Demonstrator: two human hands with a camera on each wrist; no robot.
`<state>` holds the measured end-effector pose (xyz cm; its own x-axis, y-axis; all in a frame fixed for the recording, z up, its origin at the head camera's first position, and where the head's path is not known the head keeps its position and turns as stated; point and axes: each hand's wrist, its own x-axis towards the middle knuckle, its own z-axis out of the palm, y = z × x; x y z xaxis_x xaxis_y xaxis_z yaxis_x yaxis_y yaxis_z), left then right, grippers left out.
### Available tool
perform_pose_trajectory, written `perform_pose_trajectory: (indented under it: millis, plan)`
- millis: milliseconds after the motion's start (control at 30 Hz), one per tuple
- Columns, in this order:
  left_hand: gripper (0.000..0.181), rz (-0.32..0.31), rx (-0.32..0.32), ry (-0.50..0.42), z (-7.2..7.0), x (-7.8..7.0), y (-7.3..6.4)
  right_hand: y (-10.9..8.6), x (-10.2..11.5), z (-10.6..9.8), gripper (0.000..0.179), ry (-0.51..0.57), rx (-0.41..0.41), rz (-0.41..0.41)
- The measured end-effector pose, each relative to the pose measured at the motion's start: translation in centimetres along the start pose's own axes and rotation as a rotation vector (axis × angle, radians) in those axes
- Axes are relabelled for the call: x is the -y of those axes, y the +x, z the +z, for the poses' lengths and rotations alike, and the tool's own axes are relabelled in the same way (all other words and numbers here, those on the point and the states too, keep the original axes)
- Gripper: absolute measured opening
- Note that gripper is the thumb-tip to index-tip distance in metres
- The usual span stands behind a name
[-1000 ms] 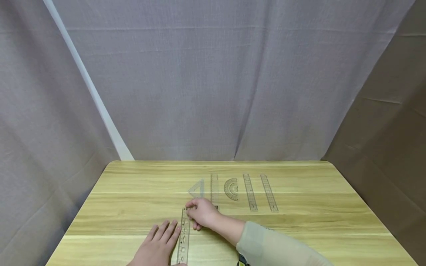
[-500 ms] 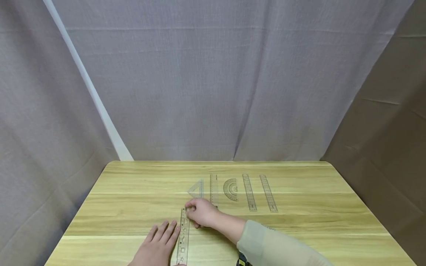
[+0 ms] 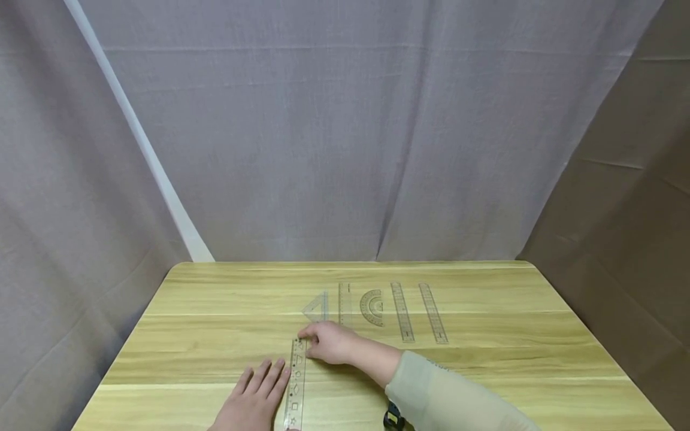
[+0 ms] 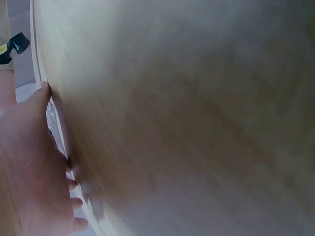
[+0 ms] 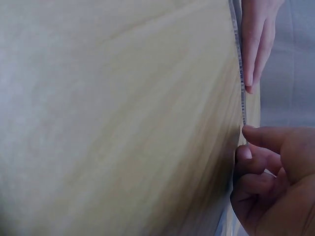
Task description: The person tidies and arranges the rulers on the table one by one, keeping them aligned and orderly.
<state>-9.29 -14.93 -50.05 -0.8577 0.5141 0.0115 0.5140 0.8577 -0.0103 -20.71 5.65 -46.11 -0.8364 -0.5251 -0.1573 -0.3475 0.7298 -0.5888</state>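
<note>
A clear plastic stencil ruler (image 3: 296,383) with cut-out shapes lies lengthwise on the wooden table, its near end running out of the head view. My left hand (image 3: 253,395) rests flat along its left edge, fingers extended, the thumb at the near end. At the far end, my right hand (image 3: 331,343) pinches the ruler's right corner between thumb and curled forefinger; the other fingers are tucked in. In the right wrist view the ruler (image 5: 241,73) shows edge-on between both hands. The left wrist view shows my left hand (image 4: 34,157) against the tabletop.
Beyond my hands lie a set square (image 3: 317,306), a clear ruler (image 3: 345,302) partly behind my right hand, a protractor (image 3: 372,308) and two narrow rulers (image 3: 402,311). A black and yellow object (image 3: 394,417) sits beneath my right sleeve. Curtains surround the table.
The right hand's lower fingers have tucked in out of sight beside the ruler. The ruler and left hand stay almost where they were; the whole view has drifted slightly.
</note>
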Motion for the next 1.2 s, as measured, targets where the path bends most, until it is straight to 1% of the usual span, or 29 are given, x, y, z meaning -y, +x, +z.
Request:
perform_pose_trajectory:
  millis: [167, 267, 433, 667, 867, 967, 1200]
  plan:
    - [0.109, 0.013, -0.016, 0.022, 0.16, 0.22, -0.08, 0.08, -0.34, -0.03, 0.04, -0.086, -0.025, -0.005]
    - [0.114, 0.025, -0.037, 0.052, 0.35, 0.35, -0.16, 0.12, -0.53, 0.09, 0.038, -0.113, -0.043, -0.006]
    - [0.115, 0.039, -0.068, 0.082, 0.62, 0.46, -0.26, 0.03, -0.6, 0.15, 0.033, -0.126, -0.078, 0.003]
    - [0.115, 0.038, -0.062, 0.063, 0.52, 0.45, -0.25, -0.04, -0.64, 0.29, 0.033, -0.132, -0.098, 0.002]
    - [0.114, 0.04, -0.092, 0.06, 0.68, 0.36, -0.27, 0.05, -0.75, 0.49, 0.032, -0.131, -0.105, -0.002]
    - [0.112, 0.041, -0.09, 0.056, 0.67, 0.36, -0.26, 0.09, -0.78, 0.53, 0.032, -0.135, -0.109, -0.002]
    - [0.105, 0.043, -0.05, 0.043, 0.22, 0.37, -0.08, 0.21, -0.81, 0.62, 0.032, -0.15, -0.117, -0.004]
